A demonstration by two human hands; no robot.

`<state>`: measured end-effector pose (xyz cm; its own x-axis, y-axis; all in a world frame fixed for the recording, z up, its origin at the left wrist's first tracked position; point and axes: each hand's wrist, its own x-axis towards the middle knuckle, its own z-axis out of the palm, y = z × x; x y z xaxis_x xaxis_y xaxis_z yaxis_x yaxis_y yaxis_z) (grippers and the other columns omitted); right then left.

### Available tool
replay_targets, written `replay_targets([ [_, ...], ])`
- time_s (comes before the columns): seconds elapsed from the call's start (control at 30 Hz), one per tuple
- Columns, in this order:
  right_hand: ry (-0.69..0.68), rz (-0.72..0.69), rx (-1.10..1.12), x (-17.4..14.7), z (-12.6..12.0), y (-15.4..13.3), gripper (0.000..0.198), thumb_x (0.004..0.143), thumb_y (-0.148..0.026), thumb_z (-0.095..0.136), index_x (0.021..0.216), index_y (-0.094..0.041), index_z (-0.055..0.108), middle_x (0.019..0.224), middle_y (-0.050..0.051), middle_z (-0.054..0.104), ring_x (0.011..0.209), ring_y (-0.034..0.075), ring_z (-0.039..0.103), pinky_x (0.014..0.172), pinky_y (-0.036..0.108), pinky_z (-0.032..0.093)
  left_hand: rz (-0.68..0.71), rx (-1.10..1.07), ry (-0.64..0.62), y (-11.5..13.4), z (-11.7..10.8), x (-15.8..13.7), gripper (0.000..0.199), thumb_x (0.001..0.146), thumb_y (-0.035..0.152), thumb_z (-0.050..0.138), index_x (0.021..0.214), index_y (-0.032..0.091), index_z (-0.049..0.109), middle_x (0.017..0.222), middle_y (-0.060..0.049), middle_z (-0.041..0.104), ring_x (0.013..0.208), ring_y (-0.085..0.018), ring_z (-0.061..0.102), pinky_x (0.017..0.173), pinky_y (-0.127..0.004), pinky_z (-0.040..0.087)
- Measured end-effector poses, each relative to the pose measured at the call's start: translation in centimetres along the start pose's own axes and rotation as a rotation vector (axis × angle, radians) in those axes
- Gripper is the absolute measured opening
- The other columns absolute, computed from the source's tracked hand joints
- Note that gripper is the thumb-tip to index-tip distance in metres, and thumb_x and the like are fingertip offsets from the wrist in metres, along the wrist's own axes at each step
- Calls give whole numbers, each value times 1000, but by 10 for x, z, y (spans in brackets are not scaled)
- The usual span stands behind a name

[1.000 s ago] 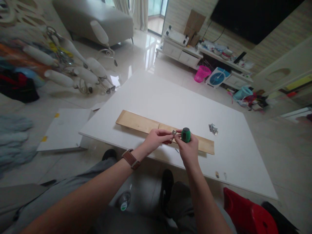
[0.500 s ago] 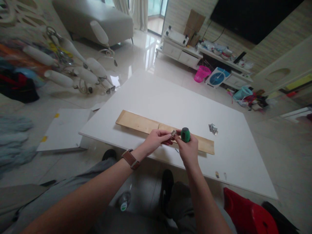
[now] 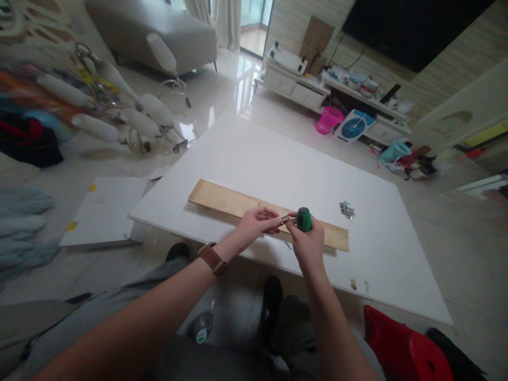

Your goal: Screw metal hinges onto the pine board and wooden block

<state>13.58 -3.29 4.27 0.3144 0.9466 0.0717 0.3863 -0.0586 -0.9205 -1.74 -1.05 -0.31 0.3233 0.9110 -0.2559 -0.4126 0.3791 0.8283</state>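
Between thumb and fingers, my left hand pinches a small metal piece, whose exact kind is too small to tell. My right hand is wrapped around a screwdriver with a green and black handle, its fingertips meeting the metal piece. Both hands hover over two wooden boards lying end to end on a large white panel. A small dark strip lies just below the hands. Several metal brackets or hinges are heaped to the right.
Two small items lie near the panel's front edge. A red plastic stool stands at lower right, and a clear bottle is on the floor. At left are a white box and a chandelier with white shades.
The metal piece has turned in my left fingers and now looks narrower. My right hand, with the screwdriver, has shifted slightly to the right.
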Motion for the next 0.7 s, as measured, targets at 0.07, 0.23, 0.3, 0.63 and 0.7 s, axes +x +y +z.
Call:
replay_targets([
  [0.07,-2,6,1,0,-1,1,21,72,-34,76,86,-18,78,77,2,76,73,20,66,74,34,52,26,55,4,1,0,0,45,61,34,102,90,14,73,86,-6,79,77,-15,74,75,-28,57],
  [0.23,-32,18,9,2,-4,2,26,72,-35,76,92,-18,79,77,2,74,74,20,64,76,36,50,36,81,7,5,0,2,37,70,40,97,86,13,77,80,-7,78,75,-15,71,79,-31,58],
  [0.3,-36,13,8,2,-5,2,26,72,-35,76,92,-18,79,78,2,74,74,20,64,76,36,50,34,81,22,7,1,4,36,73,42,94,85,12,78,83,-8,79,74,-15,70,77,-30,58],
  [0.63,-46,-25,-99,4,-14,5,19,74,-34,72,85,-19,78,75,1,73,71,19,62,74,34,47,-189,158,219,-1,7,-3,15,83,24,68,72,13,71,74,-10,77,64,-17,72,65,-28,56],
  [0.7,-81,-38,-149,3,-17,9,19,76,-34,70,85,-20,78,74,1,73,71,19,62,73,33,47,-222,184,212,-7,7,-7,16,81,23,65,70,14,71,69,-10,75,63,-18,72,65,-29,56],
])
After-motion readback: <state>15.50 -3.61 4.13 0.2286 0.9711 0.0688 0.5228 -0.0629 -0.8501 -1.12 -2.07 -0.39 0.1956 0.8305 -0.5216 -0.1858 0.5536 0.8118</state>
